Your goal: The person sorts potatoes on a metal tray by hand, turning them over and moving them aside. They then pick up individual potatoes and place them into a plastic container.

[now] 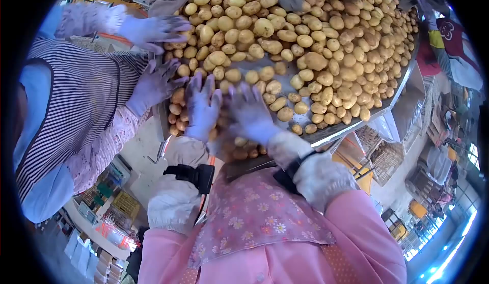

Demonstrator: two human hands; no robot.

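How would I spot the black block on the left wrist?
Start at the big potato heap and find the left hand at its near edge. Below it, strapped over the pale sleeve, sits the black block, nearer the striped apron than the right wrist's black strap.

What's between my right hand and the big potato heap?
The head view shows loose potatoes and some bare tabletop between your right hand and the heap.

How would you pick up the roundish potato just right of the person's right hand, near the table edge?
I'd pinch the potato by its opposite rounded sides, at the widest part, coming from above and the side nearest the metal rim. Neighbouring potatoes crowd its far side, while bare metal shows nearer the rim, probably leaving fingertips more room.
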